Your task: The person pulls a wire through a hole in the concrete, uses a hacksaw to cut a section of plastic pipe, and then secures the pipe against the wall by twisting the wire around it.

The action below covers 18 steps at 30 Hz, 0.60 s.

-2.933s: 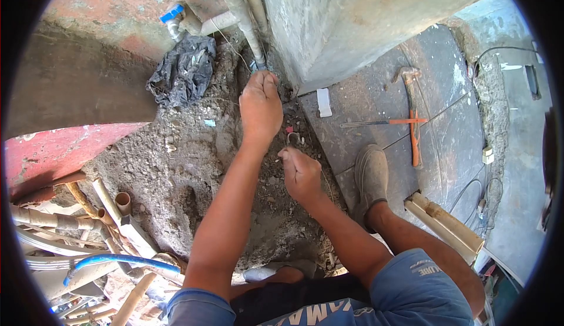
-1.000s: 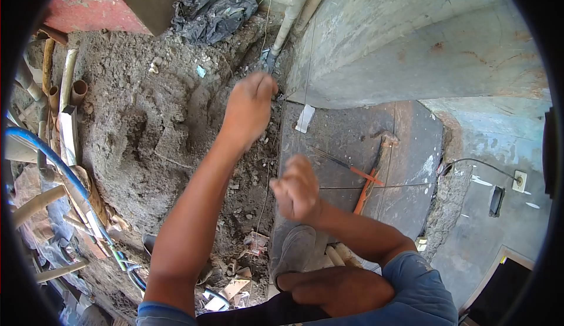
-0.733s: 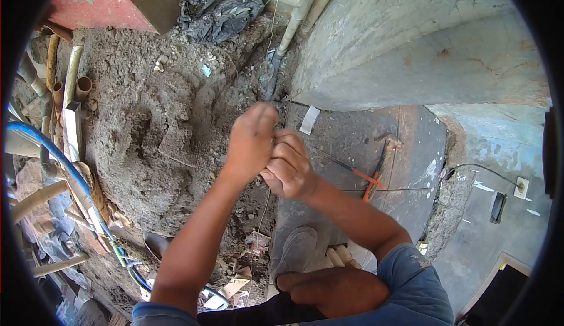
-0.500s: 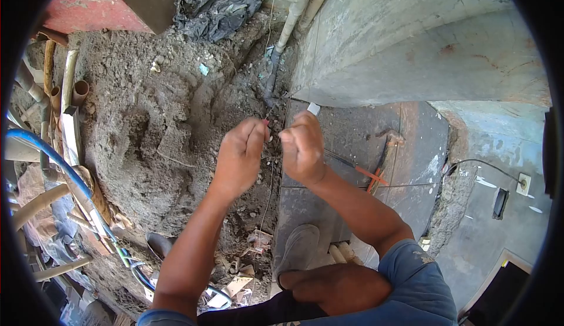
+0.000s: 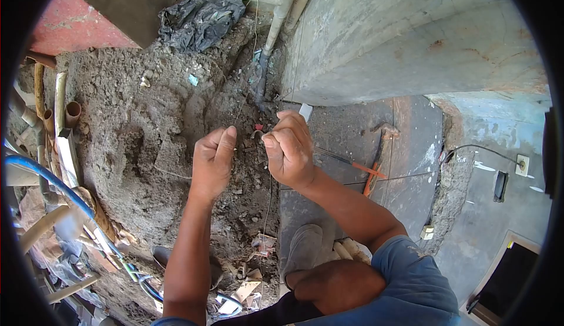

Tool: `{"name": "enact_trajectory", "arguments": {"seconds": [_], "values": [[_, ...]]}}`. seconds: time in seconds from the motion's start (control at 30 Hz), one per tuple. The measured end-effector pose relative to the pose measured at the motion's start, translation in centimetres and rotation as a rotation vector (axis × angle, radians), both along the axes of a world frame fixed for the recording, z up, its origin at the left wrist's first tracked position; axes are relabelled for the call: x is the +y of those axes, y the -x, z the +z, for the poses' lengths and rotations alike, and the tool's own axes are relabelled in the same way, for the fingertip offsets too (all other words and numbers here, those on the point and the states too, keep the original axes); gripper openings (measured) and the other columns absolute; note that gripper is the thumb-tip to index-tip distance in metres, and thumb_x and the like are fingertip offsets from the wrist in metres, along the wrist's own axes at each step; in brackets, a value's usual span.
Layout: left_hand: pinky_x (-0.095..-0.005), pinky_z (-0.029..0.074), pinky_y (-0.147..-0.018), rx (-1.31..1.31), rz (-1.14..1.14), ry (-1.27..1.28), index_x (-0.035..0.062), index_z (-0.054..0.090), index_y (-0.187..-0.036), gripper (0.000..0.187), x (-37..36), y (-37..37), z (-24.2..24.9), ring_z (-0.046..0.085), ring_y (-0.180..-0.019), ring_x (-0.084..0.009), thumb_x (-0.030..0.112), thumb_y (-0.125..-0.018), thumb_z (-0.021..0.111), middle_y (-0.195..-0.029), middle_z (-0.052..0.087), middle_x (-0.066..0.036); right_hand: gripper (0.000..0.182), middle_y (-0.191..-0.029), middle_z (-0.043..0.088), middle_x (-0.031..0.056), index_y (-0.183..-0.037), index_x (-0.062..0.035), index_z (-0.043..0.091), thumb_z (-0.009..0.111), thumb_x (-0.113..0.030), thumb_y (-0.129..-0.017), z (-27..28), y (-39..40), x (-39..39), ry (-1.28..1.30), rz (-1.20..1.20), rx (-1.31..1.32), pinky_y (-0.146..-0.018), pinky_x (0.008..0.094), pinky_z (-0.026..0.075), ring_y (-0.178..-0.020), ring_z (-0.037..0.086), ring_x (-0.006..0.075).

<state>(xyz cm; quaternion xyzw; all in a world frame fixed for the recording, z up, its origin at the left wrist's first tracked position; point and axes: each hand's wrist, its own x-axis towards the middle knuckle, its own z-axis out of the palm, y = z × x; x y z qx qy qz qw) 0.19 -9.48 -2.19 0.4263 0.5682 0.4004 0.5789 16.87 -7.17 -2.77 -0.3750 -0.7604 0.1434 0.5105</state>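
Observation:
My left hand (image 5: 212,163) is a closed fist over the dug soil, thumb uppermost; what it grips is hidden, though a thin line rises near the thumb tip. Beside it, my right hand (image 5: 291,153) is closed, thumb and forefinger pinched together. Below the right hand a thin string (image 5: 268,208) runs down toward the rubble. A small pink piece (image 5: 258,127) shows in the gap between both fists, close to the right fingertips. Behind that hand is a small white block (image 5: 305,111) at the edge of the tiles.
Dark floor tiles (image 5: 346,129) lie on the right, bearing a hammer (image 5: 382,150) and an orange-handled tool (image 5: 369,170). Pipes (image 5: 276,32) stand against the concrete wall (image 5: 399,38). A black plastic bag (image 5: 202,17) rests on loose soil (image 5: 123,155). Wood and a blue hose (image 5: 50,173) crowd the left.
My hands have moved apart, the left one going left and down. The pink piece, earlier at my left fingertips, now shows between the hands. The view has shifted slightly.

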Motion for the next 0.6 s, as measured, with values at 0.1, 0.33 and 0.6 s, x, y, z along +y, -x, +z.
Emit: {"name": "enact_trajectory", "arguments": {"seconds": [0.1,0.33,0.6], "values": [[-0.0215,0.024,-0.044,-0.062,0.057,-0.053,0.0114,0.043,-0.064,0.039,0.2,-0.8,1.0,0.029,-0.051,-0.0009,0.026,-0.099,0.052,-0.056,0.036,0.008,0.016,-0.07,0.047,0.0114,-0.077,-0.0023,0.049,0.062,-0.006,-0.086,0.0,-0.1,-0.5,0.032,-0.01,-0.007,-0.071,0.0438,0.045,-0.067,0.049,0.0309],[-0.0225,0.025,-0.044,0.097,0.006,-0.105,0.0112,0.04,-0.061,0.043,0.5,-1.5,2.8,0.029,-0.052,-0.0015,0.026,-0.099,0.052,-0.056,0.035,0.009,0.015,-0.071,0.045,0.0111,-0.08,-0.0023,0.047,0.059,-0.004,-0.088,0.4,-1.5,-0.5,-0.009,-0.107,-0.004,-0.061,0.0411,0.039,-0.067,0.047,0.0295],[-0.0226,0.024,-0.044,0.137,0.036,-0.074,0.0105,0.039,-0.062,0.042,0.7,-1.2,2.7,0.029,-0.052,-0.0016,0.026,-0.099,0.052,-0.057,0.034,0.008,0.016,-0.07,0.044,0.0107,-0.08,-0.0025,0.047,0.062,-0.003,-0.086,1.0,-1.0,-0.6,0.005,-0.125,-0.001,-0.061,0.041,0.038,-0.066,0.046,0.0291]]}}
